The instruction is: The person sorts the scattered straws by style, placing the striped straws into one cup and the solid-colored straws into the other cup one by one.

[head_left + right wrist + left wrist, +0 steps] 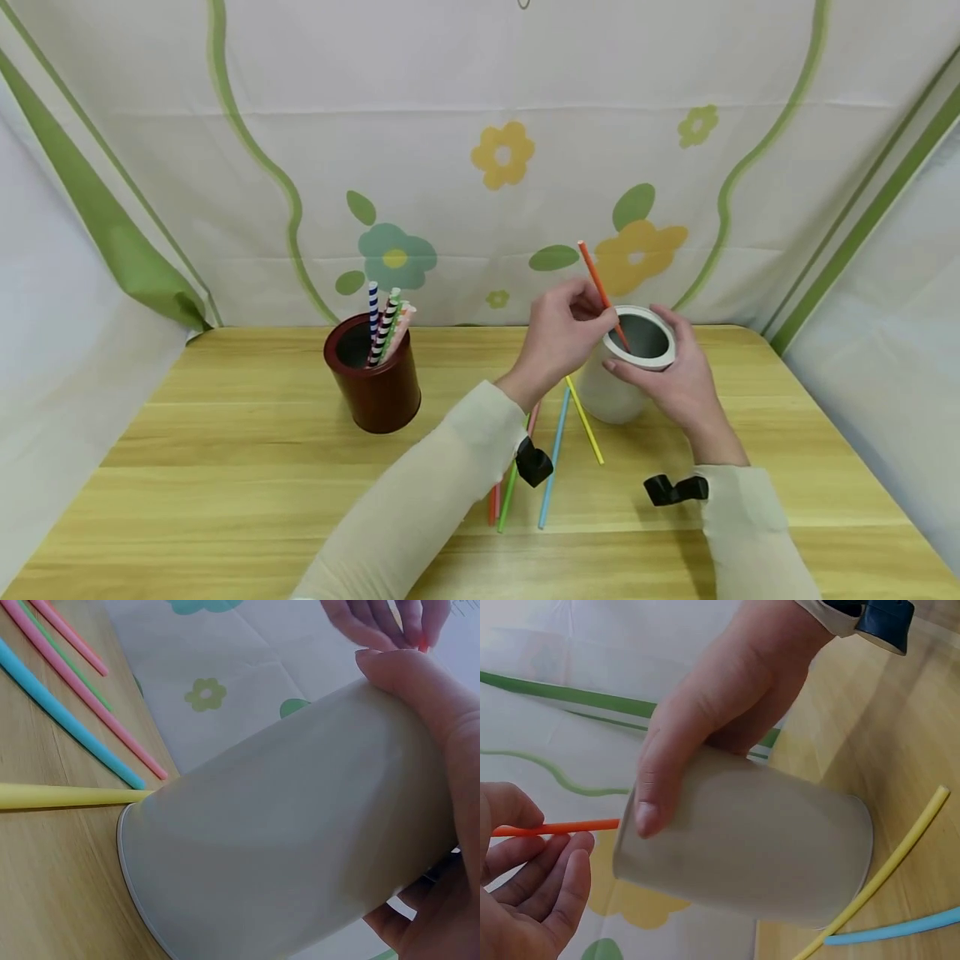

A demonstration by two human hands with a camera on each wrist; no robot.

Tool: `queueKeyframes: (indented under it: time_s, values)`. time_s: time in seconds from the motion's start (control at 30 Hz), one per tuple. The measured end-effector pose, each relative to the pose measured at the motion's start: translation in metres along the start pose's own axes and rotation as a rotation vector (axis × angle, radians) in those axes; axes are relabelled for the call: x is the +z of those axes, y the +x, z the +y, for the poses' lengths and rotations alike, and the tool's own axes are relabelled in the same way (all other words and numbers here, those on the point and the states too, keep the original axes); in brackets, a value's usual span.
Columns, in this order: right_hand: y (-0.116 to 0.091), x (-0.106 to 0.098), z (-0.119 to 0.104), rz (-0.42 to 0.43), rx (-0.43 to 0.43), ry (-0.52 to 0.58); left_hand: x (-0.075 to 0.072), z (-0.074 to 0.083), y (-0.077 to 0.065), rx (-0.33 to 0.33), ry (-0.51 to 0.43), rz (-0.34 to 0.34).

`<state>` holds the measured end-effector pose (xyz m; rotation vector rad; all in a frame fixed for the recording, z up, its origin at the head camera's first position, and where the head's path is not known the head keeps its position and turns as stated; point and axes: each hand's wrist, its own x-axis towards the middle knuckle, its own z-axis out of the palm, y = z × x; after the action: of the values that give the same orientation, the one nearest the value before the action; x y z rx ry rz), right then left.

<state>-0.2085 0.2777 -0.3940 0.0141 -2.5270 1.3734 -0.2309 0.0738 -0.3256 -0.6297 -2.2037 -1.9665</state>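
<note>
My left hand (562, 333) pinches an orange straw (592, 271) between thumb and fingers. The straw's lower end is inside the mouth of a white canister (611, 387), whose inside looks grey. Around the canister's upper part my right hand (678, 383) grips, thumb on the near side and fingers on the far right side. In the left wrist view the orange straw (585, 826) enters past the rim. By the canister's foot lie a yellow straw (588, 429) and a blue straw (553, 467). Left of them are a green straw (507, 500) and pink and red ones, partly hidden by my left sleeve.
A dark red canister (382, 404) stands upright on the left of the wooden table (225, 467), with several straws (384, 333), some striped, leaning in it. Behind the table hangs a flowered white cloth (420, 167). Similar cloth (892, 358) closes off both sides.
</note>
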Motion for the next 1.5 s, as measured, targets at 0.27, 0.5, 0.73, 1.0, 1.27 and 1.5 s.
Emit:
queueKeyframes:
  time_s: [0.27, 0.5, 0.73, 1.0, 1.27, 1.5]
  values:
    - [0.001, 0.001, -0.001, 0.009, -0.015, 0.005, 0.006, -0.013, -0.002, -0.013, -0.048, 0.015]
    - [-0.001, 0.001, -0.002, 0.009, -0.017, 0.021, 0.009, -0.021, -0.002, 0.01, 0.0, 0.015]
    - [0.0, 0.002, -0.005, 0.016, -0.015, 0.013, 0.01, -0.021, -0.003, 0.078, 0.032, 0.012]
    - [-0.002, 0.002, -0.003, 0.023, -0.008, 0.018, 0.012, -0.019, -0.003, 0.089, 0.101, -0.006]
    - [-0.004, 0.003, -0.001, 0.024, 0.006, 0.031, 0.013, -0.017, -0.002, 0.055, 0.158, -0.027]
    - [-0.001, 0.004, -0.002, 0.029, -0.001, 0.037, 0.01, -0.016, 0.002, 0.054, 0.239, -0.061]
